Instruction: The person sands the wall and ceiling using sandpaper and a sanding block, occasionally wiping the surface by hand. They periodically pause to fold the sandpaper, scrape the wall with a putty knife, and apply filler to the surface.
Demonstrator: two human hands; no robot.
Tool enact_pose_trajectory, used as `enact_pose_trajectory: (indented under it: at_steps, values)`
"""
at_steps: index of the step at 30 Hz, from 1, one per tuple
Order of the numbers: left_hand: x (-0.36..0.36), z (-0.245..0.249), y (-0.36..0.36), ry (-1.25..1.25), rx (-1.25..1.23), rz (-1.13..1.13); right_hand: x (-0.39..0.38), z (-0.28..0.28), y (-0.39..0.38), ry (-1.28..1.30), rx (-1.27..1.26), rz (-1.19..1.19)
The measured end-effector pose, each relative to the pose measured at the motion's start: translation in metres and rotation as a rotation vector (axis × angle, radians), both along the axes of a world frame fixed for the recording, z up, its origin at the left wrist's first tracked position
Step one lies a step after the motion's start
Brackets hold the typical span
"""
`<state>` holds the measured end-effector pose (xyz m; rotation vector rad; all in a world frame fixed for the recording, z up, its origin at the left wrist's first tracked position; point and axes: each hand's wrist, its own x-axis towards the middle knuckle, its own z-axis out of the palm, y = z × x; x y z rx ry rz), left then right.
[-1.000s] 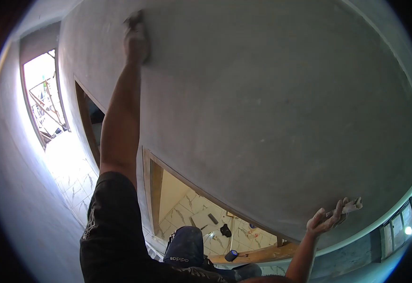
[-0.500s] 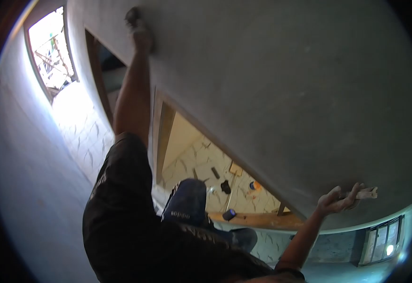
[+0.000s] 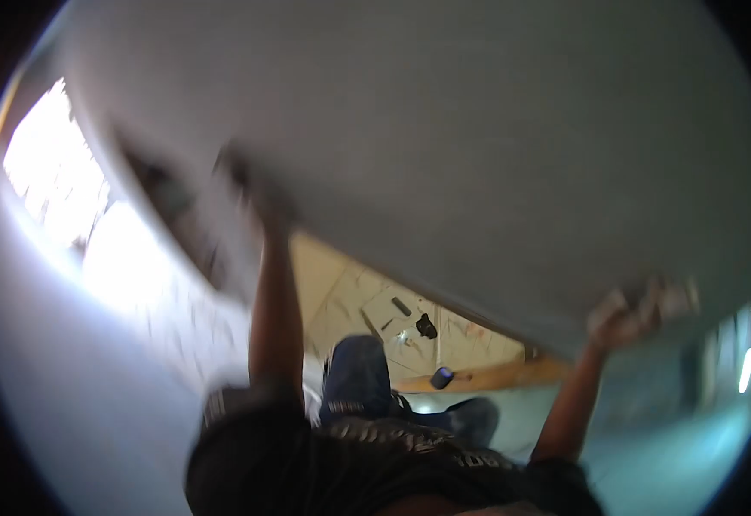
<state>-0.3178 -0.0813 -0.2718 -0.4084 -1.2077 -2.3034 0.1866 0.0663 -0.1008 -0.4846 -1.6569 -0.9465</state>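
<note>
My left hand [image 3: 263, 202] is against or close to a large grey wall surface [image 3: 478, 155], at the upper left. Its fingers are closed round a small dark object [image 3: 232, 163], too blurred to name. On the right, my right hand [image 3: 618, 320] is raised near the same surface, smeared by motion. A small pale flat piece [image 3: 680, 298] sticks out past its fingers, held between them. Whether either hand touches the wall cannot be told.
Below the wall's edge is an opening with a wooden sill [image 3: 513, 376]. A dark cylindrical thing [image 3: 442, 377] sits by it. Beyond lies a tiled floor [image 3: 349, 305] with a black item [image 3: 426, 326] and other small things. A bright window [image 3: 57, 172] is at left.
My left hand has come down and nearer my body with the dark object. My right hand has risen slightly, still with the pale piece. The whole view has turned and blurred.
</note>
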Motion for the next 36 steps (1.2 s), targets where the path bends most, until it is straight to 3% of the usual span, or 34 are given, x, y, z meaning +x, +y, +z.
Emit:
enact_pose_trajectory:
  at_steps: [2,4,8,12,14,21,27,31,32,34,36]
  values:
    - [0.029,-0.015,-0.019,0.154,-0.319,0.084,-0.004,-0.013,0.005,0.084,-0.058,0.003]
    - [-0.015,0.002,-0.039,0.393,-0.501,0.241,0.0,-0.016,0.01,0.121,-0.004,-0.028]
    - [-0.141,0.109,-0.026,0.766,-0.492,0.494,0.003,-0.01,0.014,0.196,-0.077,0.069]
    - [-0.2,0.175,0.049,1.145,-0.434,0.446,0.005,-0.009,0.007,0.244,-0.011,0.056]
    - [-0.104,0.188,0.033,1.122,-0.394,0.438,0.001,-0.011,0.0,0.214,-0.058,0.082]
    - [-0.056,0.305,0.016,1.051,-0.273,0.39,-0.006,-0.006,-0.009,0.232,-0.086,0.12]
    - [0.042,0.314,0.039,1.424,-0.31,0.298,0.0,-0.013,-0.001,0.221,-0.094,0.195]
    - [0.015,0.368,0.029,0.929,-0.338,0.095,0.002,-0.007,-0.011,0.236,-0.114,0.262]
    - [0.026,0.371,0.036,0.901,-0.33,0.072,0.0,-0.009,-0.011,0.233,-0.121,0.287]
    - [0.051,0.368,0.05,0.983,-0.297,0.086,-0.002,-0.008,-0.012,0.253,-0.109,0.319]
    - [0.099,0.357,0.052,1.293,-0.289,0.223,0.0,-0.007,-0.012,0.26,-0.102,0.35]
